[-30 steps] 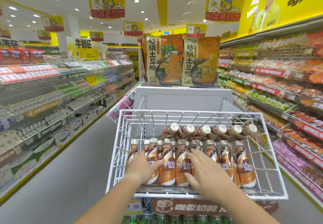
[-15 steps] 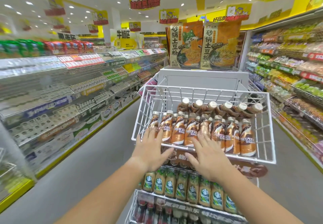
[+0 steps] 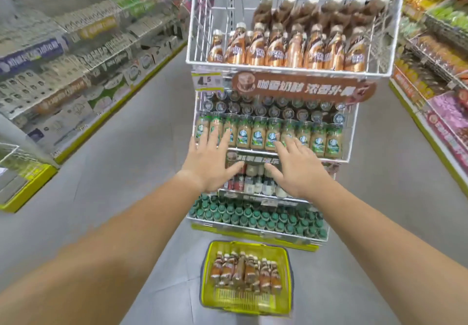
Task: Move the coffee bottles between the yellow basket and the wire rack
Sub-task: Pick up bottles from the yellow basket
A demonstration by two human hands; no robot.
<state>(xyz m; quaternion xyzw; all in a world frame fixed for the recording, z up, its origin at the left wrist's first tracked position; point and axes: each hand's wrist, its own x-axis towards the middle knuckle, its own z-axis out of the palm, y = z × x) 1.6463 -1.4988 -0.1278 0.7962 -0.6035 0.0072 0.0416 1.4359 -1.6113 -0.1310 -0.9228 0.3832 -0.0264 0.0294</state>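
Note:
A white wire rack [image 3: 200,20] at the top of a display stand holds a front row of upright brown coffee bottles [image 3: 288,48] and more lying behind. On the floor below sits the yellow basket [image 3: 210,269] with several coffee bottles [image 3: 247,272] lying in it. My left hand [image 3: 210,160] and my right hand [image 3: 295,167] hover open and empty in front of the stand's middle shelves, well below the wire rack and above the basket, palms down with fingers spread.
Under the rack hang a brown sign [image 3: 304,89], a shelf of green-labelled bottles [image 3: 268,134], small bottles and green-capped bottles [image 3: 255,218]. Store shelving [image 3: 76,53] lines the left aisle and snack shelves [image 3: 435,45] the right. Grey floor [image 3: 141,172] lies around the basket.
Both hands have left the coffee bottles in the wire rack and dropped lower, empty. The view has tilted down, bringing the yellow basket on the floor into sight.

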